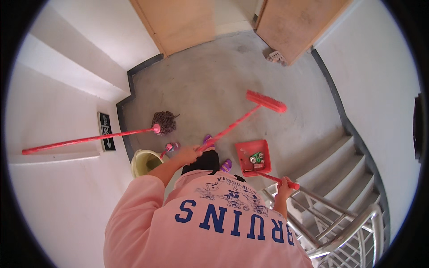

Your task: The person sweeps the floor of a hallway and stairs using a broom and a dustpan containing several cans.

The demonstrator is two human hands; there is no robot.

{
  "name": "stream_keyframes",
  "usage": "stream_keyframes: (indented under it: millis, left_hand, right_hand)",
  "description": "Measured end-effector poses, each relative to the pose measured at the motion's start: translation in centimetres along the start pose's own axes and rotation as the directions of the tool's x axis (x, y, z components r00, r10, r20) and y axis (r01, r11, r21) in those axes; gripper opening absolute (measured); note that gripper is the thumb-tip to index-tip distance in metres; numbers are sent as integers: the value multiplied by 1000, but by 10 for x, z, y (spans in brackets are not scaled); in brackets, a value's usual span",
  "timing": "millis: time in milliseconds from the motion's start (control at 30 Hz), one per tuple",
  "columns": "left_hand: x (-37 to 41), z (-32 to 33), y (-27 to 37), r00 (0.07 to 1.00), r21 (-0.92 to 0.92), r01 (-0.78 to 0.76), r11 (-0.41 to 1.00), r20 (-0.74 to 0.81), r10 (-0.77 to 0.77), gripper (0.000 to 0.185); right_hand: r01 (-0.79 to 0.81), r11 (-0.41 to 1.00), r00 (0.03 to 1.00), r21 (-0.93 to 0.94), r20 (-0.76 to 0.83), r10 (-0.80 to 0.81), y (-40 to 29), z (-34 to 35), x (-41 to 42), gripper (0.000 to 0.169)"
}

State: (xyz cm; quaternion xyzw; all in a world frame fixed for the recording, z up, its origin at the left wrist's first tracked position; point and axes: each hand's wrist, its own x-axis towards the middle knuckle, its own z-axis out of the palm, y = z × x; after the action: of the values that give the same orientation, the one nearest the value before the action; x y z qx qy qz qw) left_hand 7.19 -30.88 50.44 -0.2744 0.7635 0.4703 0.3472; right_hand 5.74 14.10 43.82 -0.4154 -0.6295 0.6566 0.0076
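My left hand [191, 155] grips the upper end of a red broom handle [231, 127]. The red broom head [266, 101] is out in front, over the grey concrete floor; whether its bristles touch the floor I cannot tell. My right hand [285, 187] is closed round the handle of a red dustpan [240, 152], just below its end. Inside the pan lie a crushed green drink can [257, 156] and a red piece of litter [258, 165]. My feet, in purple sandals [226, 165], stand between broom and dustpan.
A string mop [164, 123] leans against the left wall, near a pale yellow bucket [137, 164] and a small pink-topped container [172, 146]. Concrete stairs [335, 160] with a metal railing [335, 207] descend on the right. A wooden door [295, 26] stands ajar beyond.
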Motion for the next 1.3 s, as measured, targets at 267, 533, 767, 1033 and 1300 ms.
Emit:
stream_keyframes:
  millis: [267,533,767,1033,1300]
  left_hand:
    - [77,-106,-21,860,37,73,997,-508,-44,31]
    - [69,-157,-76,641,-304,344,888,-615,-459,35]
    - [-106,-86,-145,506,-448,515,731,-529,-681,37]
    - [-142,-87,-49,496,-527,567,633,-395,-773,32]
    - [-121,-4,24,479,-685,498,532,-294,-827,31]
  right_hand:
    - [25,994,988,-109,156,-7,-82,101,11,21]
    - [50,966,959,-254,282,24,-158,204,-3,20]
    - [1,890,889,-455,408,207,-155,244,-55,21]
    - [72,829,736,-555,590,331,-201,418,-23,23]
    - [159,787,666,-596,653,360,-222,516,11,23]
